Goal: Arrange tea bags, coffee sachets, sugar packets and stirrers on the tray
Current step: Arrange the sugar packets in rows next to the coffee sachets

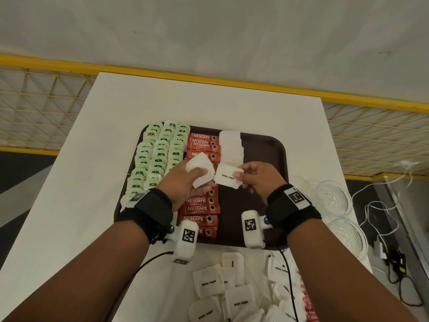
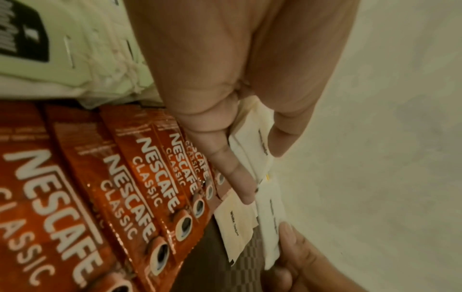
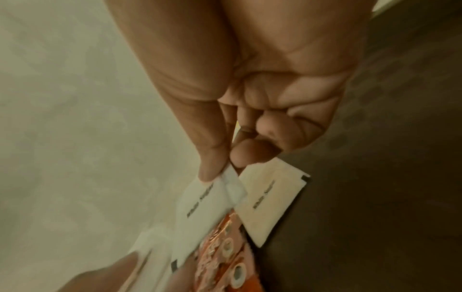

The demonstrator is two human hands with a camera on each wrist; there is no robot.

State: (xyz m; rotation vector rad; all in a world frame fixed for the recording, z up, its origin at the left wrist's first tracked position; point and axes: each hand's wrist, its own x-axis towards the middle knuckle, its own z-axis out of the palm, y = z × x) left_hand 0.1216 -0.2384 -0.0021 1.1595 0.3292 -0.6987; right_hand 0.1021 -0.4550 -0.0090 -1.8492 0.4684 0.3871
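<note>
**A:** Where are the hands?

**B:** Both are over the middle of the tray (image 1: 277, 145). The left hand (image 1: 185, 182) is curled round a fanned bundle of sugar packets (image 1: 200, 169), held above the coffee sachets (image 1: 202, 203). The right hand (image 1: 257, 180) pinches a single packet (image 1: 228, 176) between thumb and fingertips, just beside the bundle — the right wrist view shows the thumb on its corner.

**A:** So what does the next move turn on?

**B:** On where that packet has to go. The row of sugar packets (image 1: 231, 145) already laid runs from the tray's far edge toward its middle, right beside the sachet column, and its near end sits just beyond the right hand. The pinched packet hangs almost over that near end, with its long axis lying roughly across the tray, much as the laid ones appear to lie. I judge the right hand need only lower it there; the left is busy feeding.

**A:** And the rest of the tray?

**B:** Tea bags (image 1: 157, 156) fill the left side in columns, sachets run far edge to near edge next to them, and the right side is bare brown. No stirrers that I can pick out.

**A:** More sugar to come?

**B:** Plenty — loose packets (image 1: 210, 283) lie on the table (image 1: 81, 182) off the tray's near edge. Two glass bowls (image 1: 334, 196) stand by the table's right edge.
</note>
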